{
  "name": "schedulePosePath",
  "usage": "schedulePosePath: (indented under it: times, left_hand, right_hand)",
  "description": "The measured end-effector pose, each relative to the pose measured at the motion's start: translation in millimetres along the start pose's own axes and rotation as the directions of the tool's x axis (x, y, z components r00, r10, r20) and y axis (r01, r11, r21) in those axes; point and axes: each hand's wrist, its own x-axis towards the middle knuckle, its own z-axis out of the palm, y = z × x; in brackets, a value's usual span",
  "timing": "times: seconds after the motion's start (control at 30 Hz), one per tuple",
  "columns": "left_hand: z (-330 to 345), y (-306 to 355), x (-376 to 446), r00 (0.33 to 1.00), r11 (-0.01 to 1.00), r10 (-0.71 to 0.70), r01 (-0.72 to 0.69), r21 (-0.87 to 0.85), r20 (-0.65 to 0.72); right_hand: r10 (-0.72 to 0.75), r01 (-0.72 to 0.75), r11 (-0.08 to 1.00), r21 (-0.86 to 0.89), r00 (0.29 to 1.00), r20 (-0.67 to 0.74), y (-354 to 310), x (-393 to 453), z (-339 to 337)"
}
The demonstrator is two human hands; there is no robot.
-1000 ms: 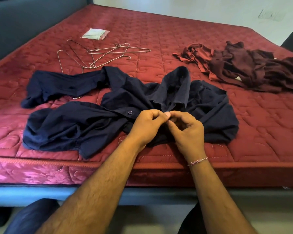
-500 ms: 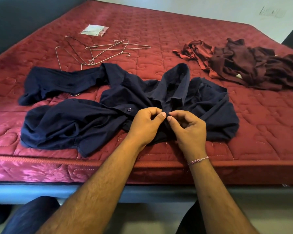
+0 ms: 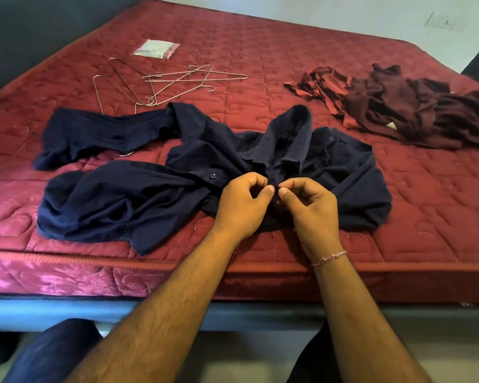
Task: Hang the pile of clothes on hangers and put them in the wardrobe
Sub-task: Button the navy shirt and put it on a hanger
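Far left on the red mattress (image 3: 260, 51): wire hangers (image 3: 161, 81) loosely heaped beside a small packet (image 3: 156, 47), near the top edge of the navy shirt (image 3: 116, 205). Shirt itself sprawled across the near half, sleeve flung left, collar standing mid-bed; likely light, limp, quick to slide off thin wire, so best taken at collar or shoulders. Left hand (image 3: 241, 208) curled, thumb and forefinger pinching the front placket, probably at a button. Right hand (image 3: 311, 205) mirrored, pinching the same strip, thumb tips almost touching, forearms converging. Far right: maroon clothes (image 3: 398, 106) crumpled, untouched.
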Motion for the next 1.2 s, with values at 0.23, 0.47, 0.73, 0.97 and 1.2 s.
schedulePosePath:
  times: [0.23,0.47,0.73,0.97,1.2]
  left_hand:
    - [-31,-2,11,0.953,0.659,0.195,-0.302,0.689,0.231]
    - [-64,15,42,0.849,0.698,0.455,-0.528,0.484,0.270]
    - [-88,53,83,0.907,0.936,0.254,-0.319,0.151,0.337]
    - [-142,115,146,0.679,0.828,0.005,-0.414,0.377,0.734]
    - [-143,240,276,0.855,0.589,0.513,-0.284,0.756,-0.078]
  right_hand:
    - [-0.294,0.357,0.613,-0.705,0.931,0.216,-3,-6,-19]
    - [-0.247,0.263,0.913,-0.312,0.965,0.089,-18,12,-58]
    - [-0.204,0.256,0.937,-0.238,0.954,0.220,-84,73,-91]
    - [0.181,0.148,0.888,-0.436,0.759,0.625,-125,132,-117]
    - [-0.351,0.224,0.547,-0.807,0.936,0.022,-252,296,-61]
